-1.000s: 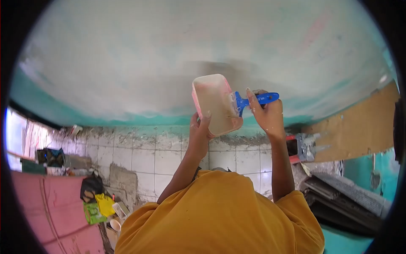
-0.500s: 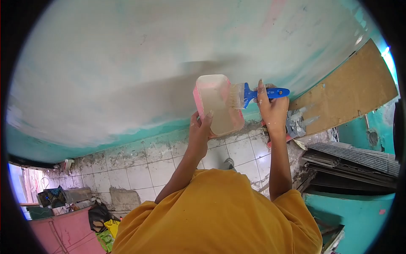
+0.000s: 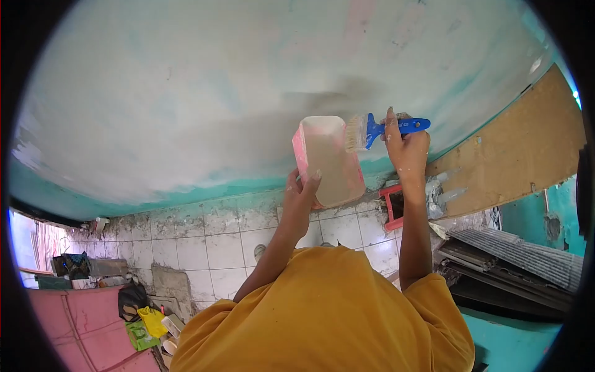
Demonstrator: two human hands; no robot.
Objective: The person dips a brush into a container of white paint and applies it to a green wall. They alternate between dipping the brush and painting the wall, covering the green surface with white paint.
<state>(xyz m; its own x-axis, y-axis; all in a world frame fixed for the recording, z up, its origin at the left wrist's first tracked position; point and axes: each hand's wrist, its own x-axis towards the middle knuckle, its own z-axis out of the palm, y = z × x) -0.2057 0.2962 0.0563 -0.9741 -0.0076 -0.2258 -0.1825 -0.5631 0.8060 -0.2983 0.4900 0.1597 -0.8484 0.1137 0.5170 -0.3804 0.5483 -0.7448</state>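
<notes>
two hands [image 3: 407, 146] [image 3: 302, 201] hold one brush [image 3: 414, 126] and one tub [image 3: 328, 164].

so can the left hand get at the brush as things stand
Probably not easily: the left hand is taken up holding the pink container, and the right hand has the blue-handled brush. The brush looks close, though, so freeing the left hand would likely be enough.

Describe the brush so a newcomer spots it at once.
Find the pale wall, then the pink tub held before it. Just right of that, in the right hand, is the brush. Its blue handle and pale bristles set it apart from the tub.
</notes>
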